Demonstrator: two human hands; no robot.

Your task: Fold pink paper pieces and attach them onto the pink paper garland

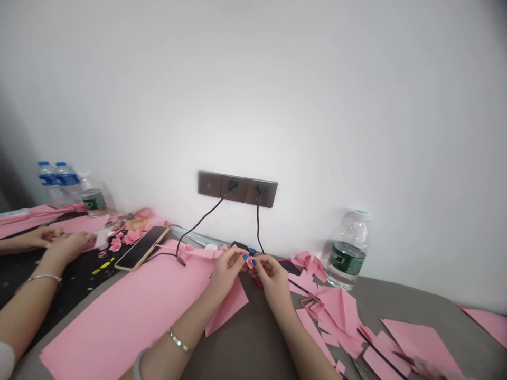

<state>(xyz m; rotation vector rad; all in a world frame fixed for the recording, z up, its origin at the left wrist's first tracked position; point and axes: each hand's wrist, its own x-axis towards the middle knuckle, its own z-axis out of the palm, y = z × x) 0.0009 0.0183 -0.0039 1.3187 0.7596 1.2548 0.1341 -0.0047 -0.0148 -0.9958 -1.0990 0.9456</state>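
Observation:
A small folded piece of pink paper (250,262) is pinched between the fingertips of both hands near the middle of the view. My left hand (229,270) grips it from the left, and my right hand (272,274) from the right; blue nails show on both. Under my left forearm lies a large pink paper sheet (130,311), with a smaller pink piece (232,309) beside my left wrist. Folded and cut pink paper (336,311) lies in a loose pile to the right of my right hand.
A phone (142,248) lies at left, near another person's hands (65,245) handling pink paper. Cables hang from wall sockets (237,188). A water bottle (348,250) stands right of centre; several bottles (67,182) stand far left. Pink squares (423,343) lie at right.

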